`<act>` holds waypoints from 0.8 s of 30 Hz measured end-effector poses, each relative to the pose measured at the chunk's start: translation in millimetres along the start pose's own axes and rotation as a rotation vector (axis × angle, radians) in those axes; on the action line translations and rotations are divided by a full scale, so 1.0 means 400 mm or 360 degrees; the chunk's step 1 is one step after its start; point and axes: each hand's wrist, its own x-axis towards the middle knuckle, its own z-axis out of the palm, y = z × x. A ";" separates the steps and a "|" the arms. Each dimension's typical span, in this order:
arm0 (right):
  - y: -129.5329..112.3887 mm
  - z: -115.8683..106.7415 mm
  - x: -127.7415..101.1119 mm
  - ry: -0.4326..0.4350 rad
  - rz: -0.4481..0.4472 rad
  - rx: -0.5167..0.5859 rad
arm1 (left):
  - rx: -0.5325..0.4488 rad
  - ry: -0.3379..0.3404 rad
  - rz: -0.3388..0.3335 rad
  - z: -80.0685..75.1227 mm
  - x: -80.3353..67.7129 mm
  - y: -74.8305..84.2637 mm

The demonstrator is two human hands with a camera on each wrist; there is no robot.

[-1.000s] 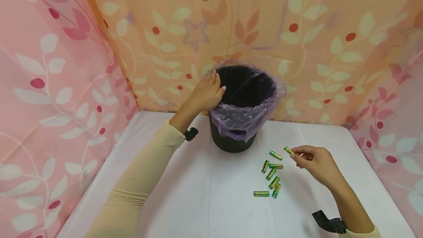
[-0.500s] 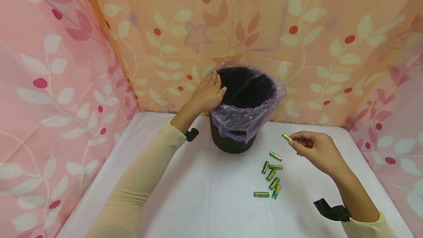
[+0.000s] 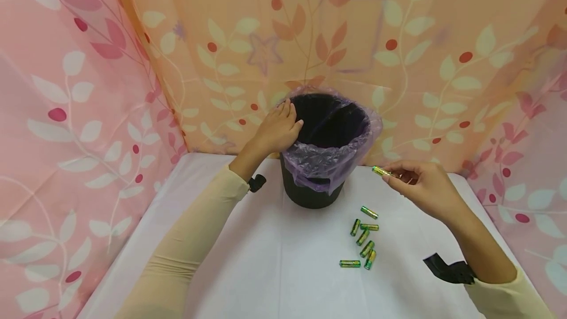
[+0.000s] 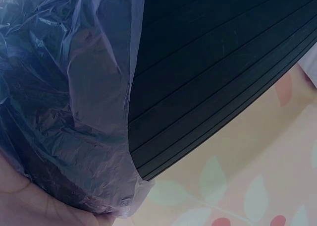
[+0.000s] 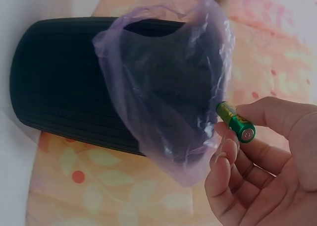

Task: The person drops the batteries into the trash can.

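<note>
A black ribbed bin (image 3: pixel 312 192) (image 5: pixel 64 87) lined with a purple plastic bag (image 3: pixel 319 161) (image 4: pixel 69 117) (image 5: pixel 168 87) stands at the back of the white table (image 3: pixel 274 270). My left hand (image 3: pixel 276 129) rests on the bin's left rim, fingers curled over the edge. My right hand (image 3: pixel 418 186) (image 5: pixel 267 171) pinches a green battery (image 3: pixel 381 172) (image 5: pixel 236 122) in the air, just right of the bin's rim. Several more green batteries (image 3: pixel 364 240) lie loose on the table in front of the bin.
Pink and orange leaf-patterned cloth (image 3: pixel 79 112) walls in the table on the left, back and right. A black wrist strap (image 3: pixel 449 271) shows on my right arm and another strap (image 3: pixel 257 181) on my left.
My right hand has lifted the battery off the table and carried it up and left toward the bin's rim. My left hand has stayed on the rim.
</note>
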 end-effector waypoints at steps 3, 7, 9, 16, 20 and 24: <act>-0.013 -0.008 0.016 0.0056 -0.0042 -0.0041 | 0.0004 0.0011 0.0000 0.000 -0.001 -0.003; -0.025 -0.015 0.039 0.0128 -0.0077 -0.0068 | 0.0007 0.0005 -0.0016 -0.005 -0.006 -0.005; -0.029 -0.016 0.050 0.0144 -0.0079 -0.0061 | 0.0010 -0.0001 -0.0021 -0.005 -0.006 -0.005; -0.042 -0.029 0.076 0.0147 -0.0010 -0.0088 | -0.0025 0.0001 -0.0001 -0.001 -0.001 0.005; -0.048 -0.035 0.102 0.0186 -0.0009 -0.0139 | -0.0024 0.0002 0.0003 0.000 0.003 0.009; -0.056 -0.035 0.137 0.0185 -0.0014 -0.0137 | -0.0011 0.0007 -0.0020 0.001 -0.001 0.005</act>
